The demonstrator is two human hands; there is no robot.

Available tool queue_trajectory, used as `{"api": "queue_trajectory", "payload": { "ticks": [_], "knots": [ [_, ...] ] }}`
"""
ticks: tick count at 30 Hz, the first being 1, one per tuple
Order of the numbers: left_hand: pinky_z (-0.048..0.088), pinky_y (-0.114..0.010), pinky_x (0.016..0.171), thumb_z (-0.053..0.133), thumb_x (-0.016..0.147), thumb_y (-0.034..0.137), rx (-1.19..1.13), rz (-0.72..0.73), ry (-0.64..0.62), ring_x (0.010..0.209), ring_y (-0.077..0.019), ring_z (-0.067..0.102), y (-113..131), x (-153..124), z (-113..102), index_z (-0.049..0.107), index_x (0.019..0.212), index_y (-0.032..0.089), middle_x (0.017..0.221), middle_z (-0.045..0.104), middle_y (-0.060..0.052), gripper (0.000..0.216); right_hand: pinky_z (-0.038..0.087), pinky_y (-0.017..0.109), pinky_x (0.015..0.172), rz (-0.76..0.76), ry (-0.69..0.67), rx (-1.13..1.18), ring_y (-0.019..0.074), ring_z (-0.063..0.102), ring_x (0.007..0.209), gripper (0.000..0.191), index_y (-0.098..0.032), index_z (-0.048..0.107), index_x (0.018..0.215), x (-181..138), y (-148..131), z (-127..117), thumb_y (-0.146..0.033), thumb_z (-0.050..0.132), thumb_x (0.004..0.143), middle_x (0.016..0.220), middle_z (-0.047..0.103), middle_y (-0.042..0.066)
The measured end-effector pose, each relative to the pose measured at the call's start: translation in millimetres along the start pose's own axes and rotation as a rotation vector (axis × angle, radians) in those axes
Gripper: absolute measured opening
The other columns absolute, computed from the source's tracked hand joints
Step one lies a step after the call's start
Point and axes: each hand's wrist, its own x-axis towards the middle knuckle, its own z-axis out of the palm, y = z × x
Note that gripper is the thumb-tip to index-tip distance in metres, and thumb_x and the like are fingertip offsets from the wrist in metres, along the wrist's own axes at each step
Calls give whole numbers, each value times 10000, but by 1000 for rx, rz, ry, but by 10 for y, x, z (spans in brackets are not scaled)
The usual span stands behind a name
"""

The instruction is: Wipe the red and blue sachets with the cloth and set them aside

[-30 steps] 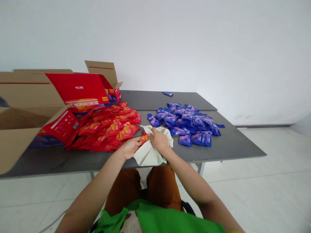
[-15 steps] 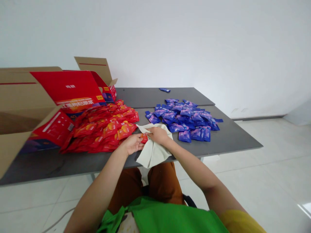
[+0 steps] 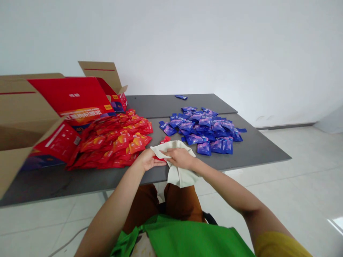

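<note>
My left hand (image 3: 150,160) is closed on a red pouch (image 3: 165,139), whose narrow top end sticks out beyond a pale cloth (image 3: 179,144); most of the pouch is covered. The cloth is bunched in my right hand (image 3: 181,158), which presses it over the pouch. Its lower part hangs past the front table edge. Left of my hands lies a heap of red pouches (image 3: 120,141). A pile of blue-purple pouches (image 3: 205,126) is spread to the right and a little farther back.
Open red cardboard boxes (image 3: 71,94) with raised flaps stand at the left, behind and beside the red heap. One blue pouch (image 3: 181,97) lies alone near the back edge of the dark grey table (image 3: 150,107). A white wall (image 3: 187,46) rises behind.
My right hand and the cloth have moved right and slightly down. The cloth's lower part has swung right. The red pouch's top end now shows above the cloth.
</note>
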Motion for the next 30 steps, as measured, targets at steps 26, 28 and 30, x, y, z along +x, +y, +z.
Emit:
{"api": "queue_trajectory", "payload": {
  "ticks": [26, 28, 30],
  "knots": [
    [579, -368, 695, 452, 787, 30, -68, 60, -32, 696, -215, 711, -77, -77, -31, 560, 1111, 144, 811, 721, -106, 360, 462, 323, 880, 148, -23, -183, 250, 590, 1116, 450, -190, 470, 1406, 445, 14, -126, -388, 347, 1022, 1202, 631, 131],
    [580, -374, 722, 489, 788, 61, -69, 5, -62, 690, -213, 706, -50, -51, -43, 586, 1019, 138, 758, 712, -94, 262, 466, 298, 854, 9, -21, -166, 229, 602, 1082, 444, -193, 464, 1406, 245, -63, -79, -385, 351, 1023, 1181, 640, 111],
    [582, -368, 702, 509, 814, 127, -47, -31, -57, 640, -207, 692, -37, -28, -27, 601, 940, 133, 700, 696, -85, 155, 469, 289, 837, -79, -31, -148, 218, 612, 1051, 445, -192, 474, 1396, 98, -112, -55, -398, 334, 1027, 1160, 648, 101]
  ]
}}
